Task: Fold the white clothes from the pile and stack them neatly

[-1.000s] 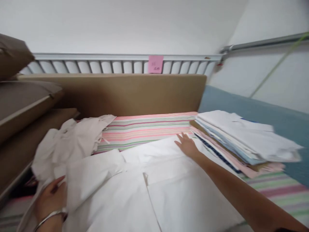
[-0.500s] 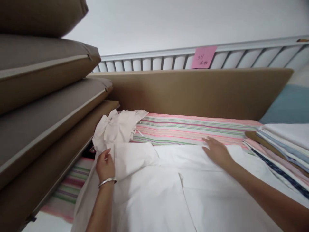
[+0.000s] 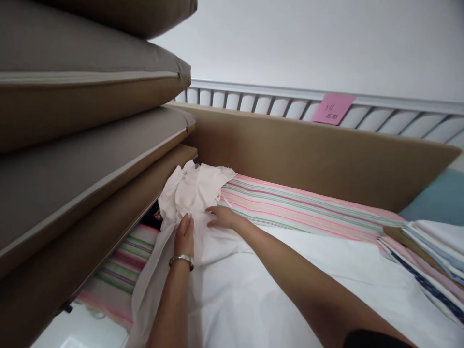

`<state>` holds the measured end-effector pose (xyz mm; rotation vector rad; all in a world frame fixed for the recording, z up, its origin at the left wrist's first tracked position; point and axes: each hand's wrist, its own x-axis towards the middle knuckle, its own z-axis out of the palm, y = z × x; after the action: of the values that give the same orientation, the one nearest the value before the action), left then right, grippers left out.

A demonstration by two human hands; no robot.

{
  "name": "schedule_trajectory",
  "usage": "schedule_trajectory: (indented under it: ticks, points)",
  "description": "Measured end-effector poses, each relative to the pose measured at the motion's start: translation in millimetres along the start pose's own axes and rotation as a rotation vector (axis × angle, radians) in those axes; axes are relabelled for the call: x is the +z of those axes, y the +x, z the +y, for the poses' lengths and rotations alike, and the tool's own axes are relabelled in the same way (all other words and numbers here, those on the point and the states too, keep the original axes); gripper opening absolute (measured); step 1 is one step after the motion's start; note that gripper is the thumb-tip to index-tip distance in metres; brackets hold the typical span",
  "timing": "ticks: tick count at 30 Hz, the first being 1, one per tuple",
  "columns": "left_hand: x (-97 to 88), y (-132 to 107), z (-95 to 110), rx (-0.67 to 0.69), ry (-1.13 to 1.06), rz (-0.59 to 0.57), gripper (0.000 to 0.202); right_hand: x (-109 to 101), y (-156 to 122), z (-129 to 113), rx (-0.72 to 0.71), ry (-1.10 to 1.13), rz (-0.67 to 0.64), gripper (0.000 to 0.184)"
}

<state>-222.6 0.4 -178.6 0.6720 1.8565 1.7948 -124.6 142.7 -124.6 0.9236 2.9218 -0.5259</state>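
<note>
A large white garment [image 3: 246, 285] lies spread over a striped cloth [image 3: 275, 198]. At its far left end is a bunched off-white piece of cloth [image 3: 197, 188] with thin ties; where the two join is unclear. My left hand [image 3: 184, 237], with a silver bangle on the wrist, is closed at the left part of the white fabric, fingers together and partly hidden. Close to its right, my right hand [image 3: 223, 217] reaches across with fingers stretched and a little apart, touching the fabric just below the bunched piece.
Brown-grey cushions [image 3: 108, 130] are stacked high along the left. A long brown panel [image 3: 308, 154] stands behind, before a white ribbed rail [image 3: 246, 102] bearing a pink note [image 3: 334, 108]. Folded cloths [image 3: 427, 256] are piled at the right.
My right hand has moved left across the white garment to beside my left hand. My left hand stays near the fabric's left part. The view has turned somewhat left.
</note>
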Motion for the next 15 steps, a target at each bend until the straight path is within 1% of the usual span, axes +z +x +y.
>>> schedule_trajectory:
  ticks: [3,5,7,9,11,13,15]
  points:
    - [-2.8,2,1,-0.058,-0.035,0.007,0.048,-10,-4,-9,-0.025,-0.116,0.039,0.045]
    - [-3.8,4,-1,-0.072,-0.040,0.008,0.048,-20,-16,-14,-0.059,-0.173,0.060,0.032]
    - [-4.8,5,-3,-0.072,-0.011,0.004,0.047,-32,-35,-21,-0.120,-0.266,0.101,0.020]
    - [-6.3,5,-3,-0.031,0.059,-0.018,0.047,-43,-61,-29,-0.191,-0.346,0.160,0.016]
    - [-8.6,2,-1,0.028,0.124,-0.062,0.047,-50,-93,-37,-0.206,-0.359,0.210,0.019]
    - [-11.0,-3,4,0.078,0.183,-0.121,0.043,-49,-127,-44,-0.157,-0.318,0.216,0.021]
    - [-13.1,-9,9,0.120,0.283,-0.169,0.040,-40,-159,-49,-0.096,-0.262,0.162,0.020]
